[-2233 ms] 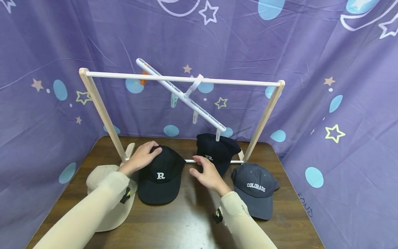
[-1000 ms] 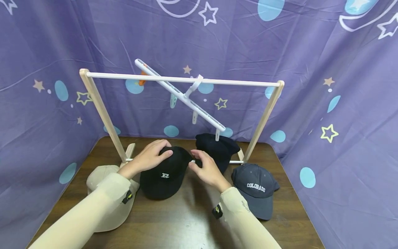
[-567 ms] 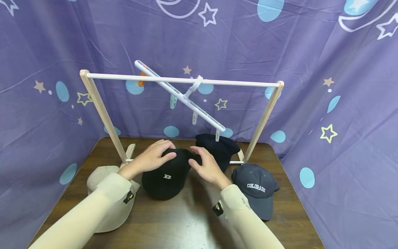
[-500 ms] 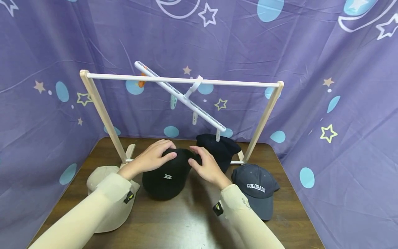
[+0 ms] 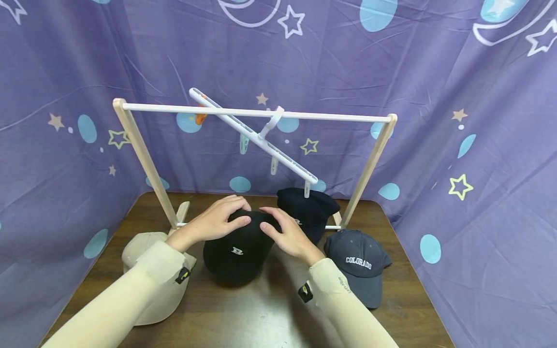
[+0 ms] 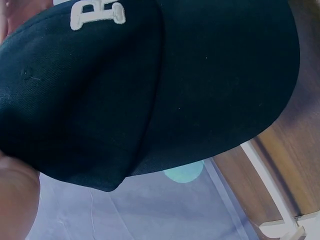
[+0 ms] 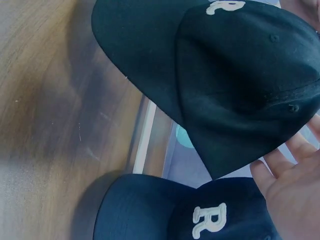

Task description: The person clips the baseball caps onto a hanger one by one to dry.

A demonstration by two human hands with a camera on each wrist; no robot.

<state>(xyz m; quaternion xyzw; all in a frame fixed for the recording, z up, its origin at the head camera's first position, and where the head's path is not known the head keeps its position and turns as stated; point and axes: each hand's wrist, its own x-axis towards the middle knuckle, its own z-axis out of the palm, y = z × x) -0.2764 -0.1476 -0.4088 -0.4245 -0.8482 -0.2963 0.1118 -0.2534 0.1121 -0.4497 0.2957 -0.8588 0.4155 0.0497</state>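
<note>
A black baseball cap (image 5: 239, 263) with a white R is held between my two hands, brim toward me and tipped down. My left hand (image 5: 215, 222) grips the crown's upper left, thumb in front and fingers behind. Opposite it, my right hand (image 5: 289, 234) holds the upper right edge, its fingers reaching behind the cap in the right wrist view. A dark navy cap (image 5: 304, 210) hangs just right of it from a clip (image 5: 307, 189) on the white hanger (image 5: 248, 130). In the left wrist view the black cap's brim (image 6: 225, 75) fills much of the picture.
The hanger hooks over the white top rod (image 5: 339, 116) of a wooden rack (image 5: 367, 169), slanting, with several clips, one orange (image 5: 200, 117). A beige cap (image 5: 163, 304) lies left, partly under my left sleeve. A grey COLORADO cap (image 5: 359, 270) lies right. A purple curtain (image 5: 478, 145) surrounds the table (image 5: 243, 319).
The black cap has moved to the right and tipped, its brim foreshortened. My left hand has travelled right with it, and my right hand has come from apart onto the cap's right edge.
</note>
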